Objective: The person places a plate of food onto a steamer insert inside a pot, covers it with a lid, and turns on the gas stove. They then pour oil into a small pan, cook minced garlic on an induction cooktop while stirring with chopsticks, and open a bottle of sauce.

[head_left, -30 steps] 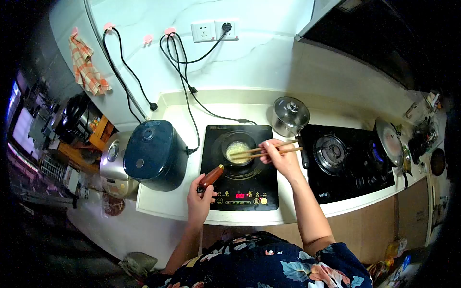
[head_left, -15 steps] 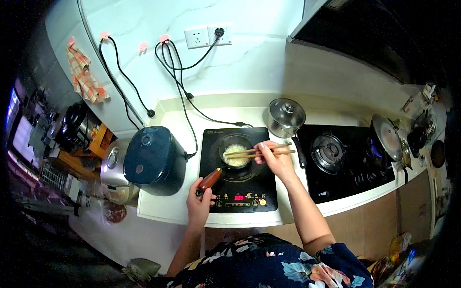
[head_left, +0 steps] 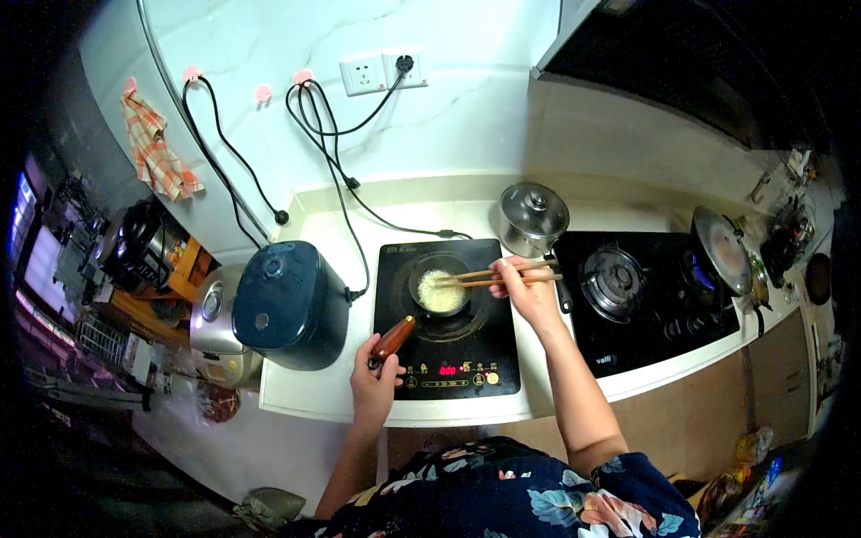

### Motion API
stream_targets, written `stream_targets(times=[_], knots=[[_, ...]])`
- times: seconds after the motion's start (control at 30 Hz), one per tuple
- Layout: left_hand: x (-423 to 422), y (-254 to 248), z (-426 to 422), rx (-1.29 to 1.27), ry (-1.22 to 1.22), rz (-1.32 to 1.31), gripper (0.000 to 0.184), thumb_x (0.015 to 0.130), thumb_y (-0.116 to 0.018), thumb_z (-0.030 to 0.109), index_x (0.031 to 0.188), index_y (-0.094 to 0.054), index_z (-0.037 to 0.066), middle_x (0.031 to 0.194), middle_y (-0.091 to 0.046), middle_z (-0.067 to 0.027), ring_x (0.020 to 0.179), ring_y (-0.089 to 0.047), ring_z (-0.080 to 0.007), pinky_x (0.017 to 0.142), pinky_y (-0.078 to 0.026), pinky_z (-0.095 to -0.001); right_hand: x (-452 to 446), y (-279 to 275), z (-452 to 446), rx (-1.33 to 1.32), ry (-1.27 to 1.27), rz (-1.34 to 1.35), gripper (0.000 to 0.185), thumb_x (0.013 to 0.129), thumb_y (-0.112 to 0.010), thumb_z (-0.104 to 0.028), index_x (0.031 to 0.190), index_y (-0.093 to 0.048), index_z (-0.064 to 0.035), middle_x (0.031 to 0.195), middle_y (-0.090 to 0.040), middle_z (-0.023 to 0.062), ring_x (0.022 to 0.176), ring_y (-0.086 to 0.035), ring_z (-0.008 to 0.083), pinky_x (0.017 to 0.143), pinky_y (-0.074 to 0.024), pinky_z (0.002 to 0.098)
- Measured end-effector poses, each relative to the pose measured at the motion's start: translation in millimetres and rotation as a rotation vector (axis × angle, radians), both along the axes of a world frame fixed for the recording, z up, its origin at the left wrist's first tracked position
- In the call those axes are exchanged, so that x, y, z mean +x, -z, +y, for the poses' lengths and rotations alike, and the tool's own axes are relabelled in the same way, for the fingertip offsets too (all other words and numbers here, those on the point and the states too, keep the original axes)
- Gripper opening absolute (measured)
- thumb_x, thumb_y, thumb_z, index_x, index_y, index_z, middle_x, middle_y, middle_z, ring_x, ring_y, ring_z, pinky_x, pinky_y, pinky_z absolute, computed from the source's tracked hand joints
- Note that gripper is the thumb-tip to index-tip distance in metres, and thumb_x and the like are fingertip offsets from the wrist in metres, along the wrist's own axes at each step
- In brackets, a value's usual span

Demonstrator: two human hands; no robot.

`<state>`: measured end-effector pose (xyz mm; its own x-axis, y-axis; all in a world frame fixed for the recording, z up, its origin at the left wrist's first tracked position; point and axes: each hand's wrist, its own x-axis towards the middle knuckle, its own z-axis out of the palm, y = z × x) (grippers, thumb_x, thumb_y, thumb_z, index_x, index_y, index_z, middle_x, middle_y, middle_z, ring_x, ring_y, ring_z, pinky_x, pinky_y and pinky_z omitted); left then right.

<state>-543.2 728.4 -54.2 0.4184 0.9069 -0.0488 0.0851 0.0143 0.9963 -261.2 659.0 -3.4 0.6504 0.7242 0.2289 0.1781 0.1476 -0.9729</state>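
A small dark pan rests on the black induction cooker, whose red display is lit. Pale yellowish-white food covers the pan's bottom; I cannot make out its kind. My left hand is closed around the end of the pan's brown wooden handle. Held in my right hand is a pair of wooden chopsticks, their tips over the right part of the food. Whether the tips touch the food is hard to see.
Left of the cooker stands a dark blue appliance, with a silver rice cooker beyond it. A lidded steel pot sits behind right. The gas stove shows a blue flame near a tilted pan. Black cords hang behind.
My right hand has shifted slightly to the right, drawing the chopstick tips from the pan's left side toward its right. The food looks more spread out. My left hand keeps its hold.
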Motion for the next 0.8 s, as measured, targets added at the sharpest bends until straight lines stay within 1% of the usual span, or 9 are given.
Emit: stream_targets(times=[0.07,0.17,0.23,0.3,0.43,0.63,0.7,0.77,0.8], knots=[[-1.1,-1.5,1.0,-0.009,-0.001,0.006,0.047,0.094,-0.057,0.005,0.139,-0.042,0.003,0.108,-0.060,-0.0107,0.076,-0.066,-0.0140,0.060,-0.055,-0.0242,4.4,-11.8,-6.4,-0.032,0.056,-0.048,0.030,0.097,-0.058,-0.020,0.084,-0.068,0.0039,0.065,-0.065,0.0071,0.053,-0.063,0.0121,0.047,-0.0494,0.0233],[-0.7,0.0,2.1,-0.021,-0.008,0.005,0.048,0.094,-0.057,0.005,0.139,-0.042,0.003,0.108,-0.061,-0.0106,0.077,-0.065,-0.0139,0.061,-0.055,-0.0244,-0.4,-17.0,-11.6,-0.089,-0.033,0.060,0.029,0.098,-0.057,-0.021,0.088,-0.067,0.0045,0.071,-0.066,0.0089,0.057,-0.065,0.0135,0.049,-0.0519,0.0249],[0.0,0.0,1.4,-0.032,-0.006,0.002,0.048,0.094,-0.058,0.005,0.139,-0.042,0.003,0.108,-0.061,-0.0107,0.077,-0.065,-0.0138,0.061,-0.055,-0.0245,-0.9,-4.6,-4.6,-0.023,-0.077,-0.001,0.026,0.098,-0.058,-0.019,0.093,-0.067,0.0054,0.075,-0.066,0.0108,0.058,-0.066,0.0150,0.052,-0.0551,0.0253],[-0.1,-3.3,1.4,-0.045,-0.006,-0.001,0.048,0.094,-0.058,0.005,0.139,-0.042,0.003,0.108,-0.061,-0.0108,0.078,-0.065,-0.0137,0.061,-0.055,-0.0246,-0.2,-2.9,-2.1,-0.002,-0.025,-0.025,0.026,0.098,-0.058,-0.020,0.094,-0.067,0.0047,0.074,-0.066,0.0100,0.059,-0.066,0.0147,0.053,-0.0553,0.0254],[-2.6,-3.0,0.5,-0.045,-0.007,-0.009,0.049,0.093,-0.060,0.006,0.139,-0.042,0.001,0.107,-0.061,-0.0109,0.078,-0.065,-0.0129,0.062,-0.053,-0.0229,7.1,-12.0,-11.6,-0.133,0.036,-0.081,0.029,0.098,-0.057,-0.022,0.091,-0.067,0.0040,0.071,-0.065,0.0101,0.059,-0.065,0.0140,0.052,-0.0552,0.0257],[-3.0,4.0,1.5,-0.020,-0.004,0.002,0.050,0.093,-0.059,0.005,0.140,-0.041,0.003,0.111,-0.061,-0.0116,0.076,-0.066,-0.0139,0.061,-0.055,-0.0244,-8.2,2.9,-1.4,-0.008,-0.134,0.043,0.026,0.098,-0.057,-0.019,0.096,-0.067,0.0055,0.078,-0.067,0.0109,0.061,-0.067,0.0150,0.054,-0.0557,0.0250],[-4.2,4.6,2.8,-0.025,0.002,0.001,0.050,0.093,-0.059,0.005,0.140,-0.042,0.003,0.110,-0.062,-0.0114,0.076,-0.066,-0.0140,0.060,-0.055,-0.0243,-5.0,-0.5,0.0,-0.044,-0.035,-0.060,0.026,0.099,-0.057,-0.018,0.097,-0.067,0.0056,0.080,-0.067,0.0112,0.063,-0.067,0.0142,0.055,-0.0561,0.0247],[-4.5,3.7,3.9,-0.002,0.000,0.009,0.050,0.093,-0.059,0.005,0.140,-0.042,0.003,0.111,-0.061,-0.0113,0.077,-0.066,-0.0140,0.060,-0.055,-0.0242,-0.5,-12.3,-7.1,-0.144,0.027,-0.070,0.026,0.098,-0.057,-0.018,0.097,-0.067,0.0060,0.080,-0.068,0.0112,0.065,-0.067,0.0143,0.057,-0.0570,0.0247],[-5.8,3.0,2.2,0.005,-0.001,0.016,0.050,0.093,-0.059,0.005,0.140,-0.042,0.003,0.111,-0.061,-0.0112,0.077,-0.066,-0.0140,0.060,-0.055,-0.0241,-0.7,-11.4,-6.7,-0.099,0.041,-0.031,0.026,0.098,-0.057,-0.019,0.096,-0.068,0.0050,0.077,-0.068,0.0099,0.064,-0.066,0.0128,0.056,-0.0549,0.0242]])
